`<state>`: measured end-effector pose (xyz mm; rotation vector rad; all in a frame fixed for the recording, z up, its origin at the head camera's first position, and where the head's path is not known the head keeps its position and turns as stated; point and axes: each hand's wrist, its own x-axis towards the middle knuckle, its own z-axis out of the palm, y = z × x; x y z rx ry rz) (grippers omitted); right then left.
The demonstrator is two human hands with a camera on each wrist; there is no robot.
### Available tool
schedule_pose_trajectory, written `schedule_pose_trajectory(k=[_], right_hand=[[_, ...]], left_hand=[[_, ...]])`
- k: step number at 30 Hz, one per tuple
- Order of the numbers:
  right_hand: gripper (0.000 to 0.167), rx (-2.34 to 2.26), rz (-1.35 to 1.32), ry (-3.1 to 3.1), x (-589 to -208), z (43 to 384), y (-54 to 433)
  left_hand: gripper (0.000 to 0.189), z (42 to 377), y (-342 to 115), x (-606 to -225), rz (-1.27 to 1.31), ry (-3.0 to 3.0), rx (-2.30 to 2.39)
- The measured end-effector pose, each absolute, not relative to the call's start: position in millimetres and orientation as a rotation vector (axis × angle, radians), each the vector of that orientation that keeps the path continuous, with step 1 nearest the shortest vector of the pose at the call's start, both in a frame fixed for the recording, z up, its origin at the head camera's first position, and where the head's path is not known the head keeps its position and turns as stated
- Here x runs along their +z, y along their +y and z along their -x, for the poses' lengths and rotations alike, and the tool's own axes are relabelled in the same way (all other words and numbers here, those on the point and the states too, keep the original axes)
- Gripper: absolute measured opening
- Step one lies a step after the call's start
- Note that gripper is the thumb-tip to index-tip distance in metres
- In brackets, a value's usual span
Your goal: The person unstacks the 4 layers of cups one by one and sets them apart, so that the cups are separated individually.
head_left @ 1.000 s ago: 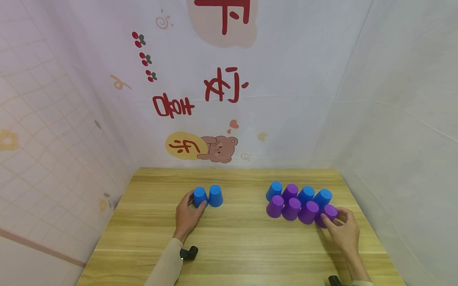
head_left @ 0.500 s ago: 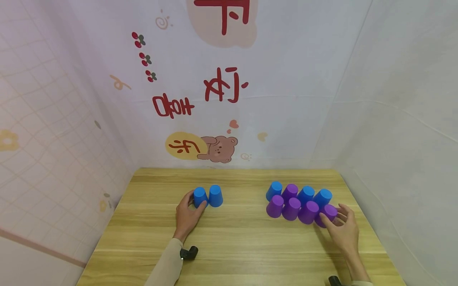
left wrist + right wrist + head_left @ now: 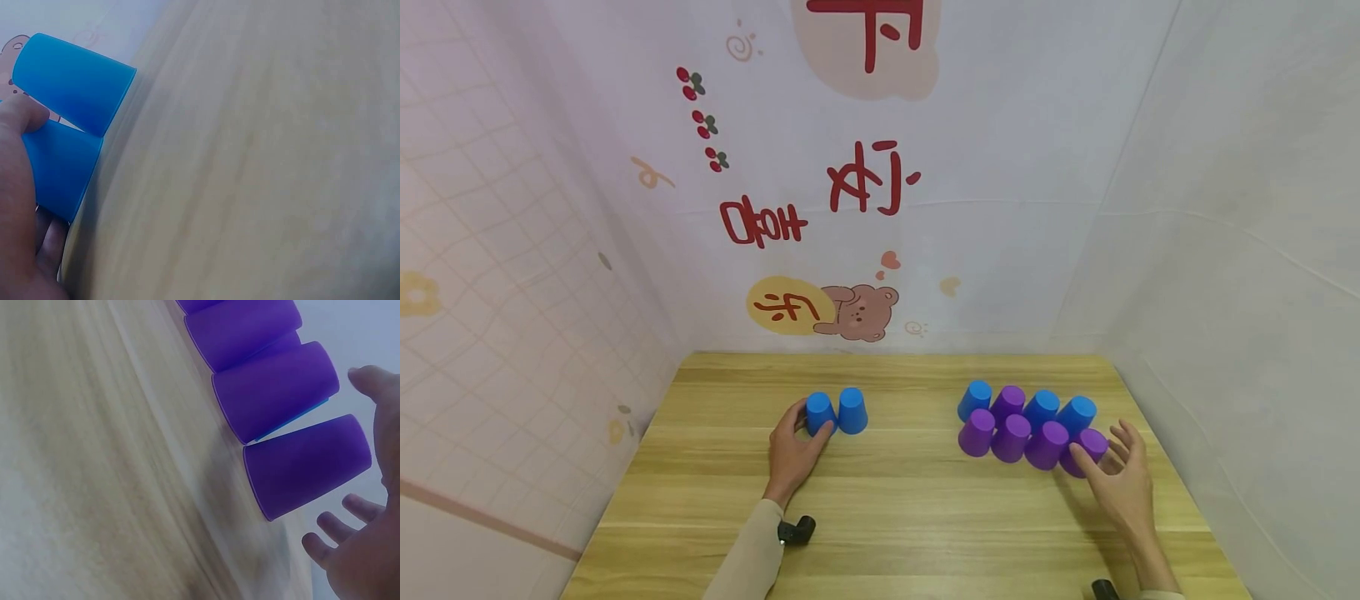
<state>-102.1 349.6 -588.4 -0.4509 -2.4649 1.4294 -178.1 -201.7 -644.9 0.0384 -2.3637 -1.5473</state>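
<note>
On the left of the table, my left hand (image 3: 793,454) holds an upside-down blue cup (image 3: 820,412) between thumb and fingers. Right beside that cup stands a second blue cup (image 3: 852,412), rims meeting in the left wrist view. Over on the right, my right hand (image 3: 1123,492) is at the end purple cup (image 3: 1091,447) of a front row of several purple cups. Its fingers are spread and apart from the cup in the right wrist view, where the thumb (image 3: 370,382) points past the base of the purple cup (image 3: 306,465).
Behind the purple row, a back row has blue cups (image 3: 1078,412) and one purple cup (image 3: 1009,403), all upside down. The wooden table (image 3: 910,525) meets a printed cloth wall (image 3: 1000,250) at its far edge. Black wrist mounts (image 3: 797,531) sit at both wrists.
My right hand has loosened: its fingers have opened outward, away from the end purple cup. The left hand and all the cups stay in place.
</note>
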Motion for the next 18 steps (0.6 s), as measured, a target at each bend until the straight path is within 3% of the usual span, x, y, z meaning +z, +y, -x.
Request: schedule_pose_trajectory(k=[18], right_hand=[[0.085,1.305,0.268,-2.409,-559.0,102.5,337.8]], left_hand=[[0.065,178.0,-201.9,-644.7,-0.038,-2.368,-1.560]])
